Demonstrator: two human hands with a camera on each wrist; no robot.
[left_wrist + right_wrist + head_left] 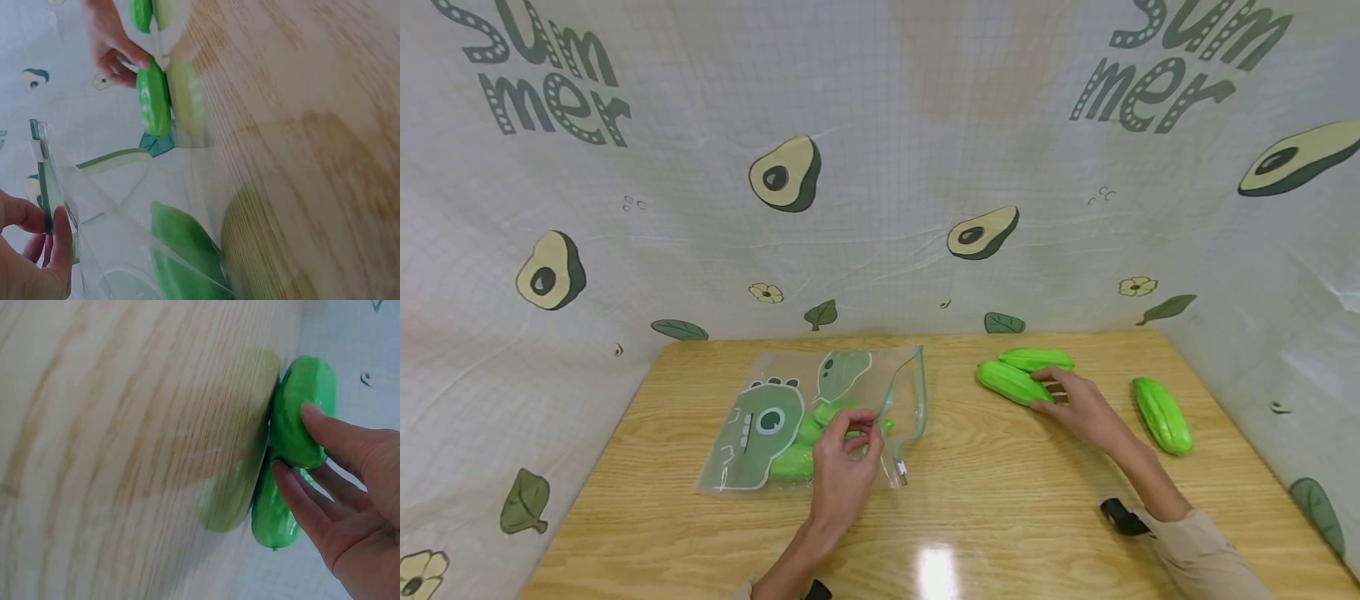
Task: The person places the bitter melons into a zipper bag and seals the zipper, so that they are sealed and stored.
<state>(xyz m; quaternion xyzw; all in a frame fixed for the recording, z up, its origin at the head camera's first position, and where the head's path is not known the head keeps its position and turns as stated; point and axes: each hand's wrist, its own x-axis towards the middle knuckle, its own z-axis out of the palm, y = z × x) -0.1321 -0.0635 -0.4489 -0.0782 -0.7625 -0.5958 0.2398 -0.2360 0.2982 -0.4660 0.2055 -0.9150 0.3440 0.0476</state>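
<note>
A clear zip bag point(730, 454) with a green monster print lies on the left of the table, several bright green toy cucumbers point(792, 463) inside it. My left hand point(846, 462) pinches the bag's green zip edge between thumb and fingers, and the mouth gapes toward the right. At the back right, my right hand point(1086, 412) grips one end of a ridged green cucumber point(1011, 382) with thumb and fingertips. In the right wrist view, the thumb lies on this cucumber point(300, 394) and the fingers are at its other side. Right behind it lies another cucumber point(1037, 359).
One more cucumber point(1163, 417) lies near the table's right edge, beside my right forearm. The bag's zip slider point(902, 471) hangs at the near corner of its mouth. A printed cloth point(880, 275) stands behind and along both sides of the wooden table point(985, 517).
</note>
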